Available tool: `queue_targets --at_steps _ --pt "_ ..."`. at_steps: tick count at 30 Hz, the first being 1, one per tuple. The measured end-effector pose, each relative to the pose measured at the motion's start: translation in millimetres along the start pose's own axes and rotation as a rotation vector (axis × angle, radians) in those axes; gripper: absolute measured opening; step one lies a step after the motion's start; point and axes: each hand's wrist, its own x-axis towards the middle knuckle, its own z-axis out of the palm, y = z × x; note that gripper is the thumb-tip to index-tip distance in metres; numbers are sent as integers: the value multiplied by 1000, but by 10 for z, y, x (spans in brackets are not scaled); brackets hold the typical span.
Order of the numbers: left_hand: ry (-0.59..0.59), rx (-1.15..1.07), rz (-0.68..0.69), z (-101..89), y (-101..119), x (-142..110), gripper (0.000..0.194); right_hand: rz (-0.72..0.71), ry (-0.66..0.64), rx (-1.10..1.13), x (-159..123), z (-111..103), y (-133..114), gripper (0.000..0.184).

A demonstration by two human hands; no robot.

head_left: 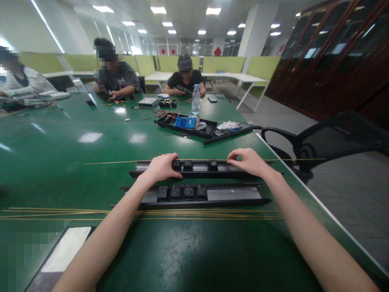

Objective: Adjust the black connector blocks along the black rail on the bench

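A long black channel (212,174) with a grey inner floor lies across the table, several small black blocks (213,164) seated in it. My left hand (164,167) is closed around its left part, thumb on the front wall and fingertips by the leftmost block. Along its rear edge runs a thin brass-coloured rod (121,162), reaching past both ends. Thumb and fingers of my right hand (247,161) pinch that rod near the channel's right part. Closer to me sits a second black channel (234,194) holding several square black blocks (175,191).
Several loose brass-coloured rods (194,212) lie in front of the channels. A phone-like device (68,247) is at lower left. Beyond are a black tray (209,129), gloves (227,127), a black strip (232,134) and a bottle (196,100). Co-workers sit opposite; a chair (304,142) stands right.
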Motion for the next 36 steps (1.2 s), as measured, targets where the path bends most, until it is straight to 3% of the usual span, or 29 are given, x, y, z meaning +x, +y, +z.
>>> queue_targets --at_steps 18,24,36 --pt "9 2 17 31 -19 10 65 132 -77 -77 -178 -394 473 17" --pt "7 -3 14 32 -16 1 67 245 -106 -119 -242 -502 566 13" --pt "9 5 18 18 -8 -4 66 456 -128 -270 -410 -647 999 12"
